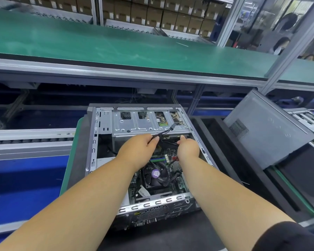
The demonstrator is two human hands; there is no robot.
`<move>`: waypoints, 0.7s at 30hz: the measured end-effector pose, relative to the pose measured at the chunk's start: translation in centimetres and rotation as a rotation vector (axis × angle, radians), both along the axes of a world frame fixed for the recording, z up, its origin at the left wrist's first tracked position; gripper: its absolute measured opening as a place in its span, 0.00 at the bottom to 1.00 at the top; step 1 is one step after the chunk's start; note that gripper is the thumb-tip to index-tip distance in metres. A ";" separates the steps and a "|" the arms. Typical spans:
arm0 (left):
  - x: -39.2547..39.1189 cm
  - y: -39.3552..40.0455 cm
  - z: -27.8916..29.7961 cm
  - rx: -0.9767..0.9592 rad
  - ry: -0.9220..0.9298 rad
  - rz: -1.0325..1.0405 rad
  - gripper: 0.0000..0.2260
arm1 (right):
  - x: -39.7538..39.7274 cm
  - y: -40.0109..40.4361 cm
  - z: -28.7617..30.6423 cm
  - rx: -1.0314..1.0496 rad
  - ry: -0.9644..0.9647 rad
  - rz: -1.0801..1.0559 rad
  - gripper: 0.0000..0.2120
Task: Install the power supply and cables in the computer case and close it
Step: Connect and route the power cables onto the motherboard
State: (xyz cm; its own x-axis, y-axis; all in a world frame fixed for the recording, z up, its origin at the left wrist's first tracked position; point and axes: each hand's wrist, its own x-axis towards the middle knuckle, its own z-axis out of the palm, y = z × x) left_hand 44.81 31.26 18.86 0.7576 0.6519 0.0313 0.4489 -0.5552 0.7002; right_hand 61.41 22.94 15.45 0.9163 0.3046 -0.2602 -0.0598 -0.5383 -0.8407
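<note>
Case (96,142) lies open on its side before us, so the board (163,171) and drive cage (143,124) face up within reach. Our left hand (138,149) pinches a black cable (163,132), lifting its plug clear of the cage. Our right hand (188,147) curls on another lead near the cage's lower edge, probably routing it. We see no power supply. The side panel (265,131) leans at right, off until wiring ends.

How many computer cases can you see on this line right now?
3: the open case under both hands, a closed grey case tilted to its right, and part of another open case at the right edge. More may sit out of frame.
</note>
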 end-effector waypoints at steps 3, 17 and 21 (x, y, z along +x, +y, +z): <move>0.0 0.0 0.0 -0.001 -0.001 0.002 0.20 | 0.0 0.0 0.2 -0.006 0.010 0.023 0.16; 0.9 0.7 -1.3 0.197 0.150 0.066 0.20 | -4.6 -1.9 2.5 -0.112 -0.338 0.084 0.18; 1.1 0.8 -1.8 0.266 0.257 0.080 0.19 | -5.9 -2.3 3.5 0.064 -0.729 0.286 0.25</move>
